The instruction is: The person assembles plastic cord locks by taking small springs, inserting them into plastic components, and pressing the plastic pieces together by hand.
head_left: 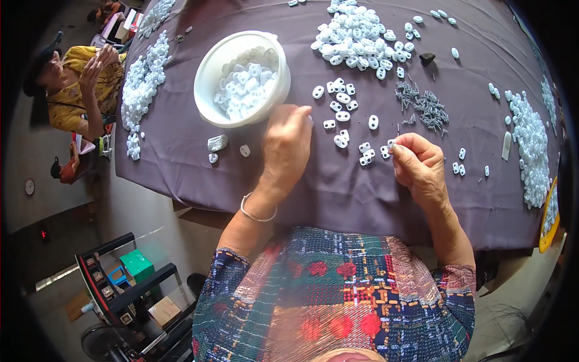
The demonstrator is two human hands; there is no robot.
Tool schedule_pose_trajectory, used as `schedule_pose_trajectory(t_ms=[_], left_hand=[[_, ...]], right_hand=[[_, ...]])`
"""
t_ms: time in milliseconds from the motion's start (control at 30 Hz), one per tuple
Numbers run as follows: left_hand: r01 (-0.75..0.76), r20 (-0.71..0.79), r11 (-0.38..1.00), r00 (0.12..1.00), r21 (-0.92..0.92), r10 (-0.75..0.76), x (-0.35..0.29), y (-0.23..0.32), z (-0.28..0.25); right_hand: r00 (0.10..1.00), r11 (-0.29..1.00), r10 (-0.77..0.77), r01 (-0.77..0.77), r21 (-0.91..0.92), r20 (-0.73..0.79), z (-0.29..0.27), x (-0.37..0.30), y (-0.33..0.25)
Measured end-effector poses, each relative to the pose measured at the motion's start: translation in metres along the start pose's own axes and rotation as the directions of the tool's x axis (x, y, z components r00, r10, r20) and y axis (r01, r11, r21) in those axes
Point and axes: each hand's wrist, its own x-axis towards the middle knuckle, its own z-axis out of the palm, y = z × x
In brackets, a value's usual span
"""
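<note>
My left hand (286, 148) is closed beside the lower right rim of a white plastic bowl (202, 90). Its fingers curl inward, and whatever they may hold is hidden. In the bowl lie many small white two-holed plastic pieces (247, 87). To the right, my right hand (421, 166) pinches one small white two-holed piece (391, 143) between thumb and forefinger. A thin dark pin (398, 129) shows just above those fingertips. Several more two-holed pieces (366, 154) lie close to its left. Beyond the hand is a pile of small grey nails or screws (428, 110).
A dark purple cloth (338, 196) covers the table. Heaps of white pieces lie at the back (356, 39), left (145, 90) and right (531, 151). A dark stone-like lump (427, 58) and a silvery block (218, 143) rest on it. Another person (81, 84) in yellow sits at left.
</note>
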Motion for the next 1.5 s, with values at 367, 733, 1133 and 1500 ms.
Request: schedule_pose_trajectory(t_ms=[367, 733, 1133, 1500], left_hand=[[0.601, 0.470, 0.365, 0.792, -0.711, -0.390, -0.003, 0.023, -0.022], [0.683, 0.612, 0.129, 0.710, -0.719, -0.348, -0.002, 0.028, -0.025], [0.755, 0.806, -0.284, 0.565, -0.591, -0.176, -0.026, 0.043, -0.024], [0.760, 0.808, -0.276, 0.562, -0.588, -0.175, -0.033, 0.049, -0.018]], right_hand=[[1.000, 0.999, -0.009, 0.008, -0.051, -0.011, 0.002, -0.002, -0.002], [1.000, 1.000, -0.001, 0.001, -0.017, 0.016, 0.002, -0.004, -0.003], [0.997, 0.980, -0.056, 0.063, -0.187, 0.045, 0.026, -0.023, -0.016], [0.997, 0.959, -0.052, 0.065, -0.276, 0.054, 0.027, -0.018, -0.006]])
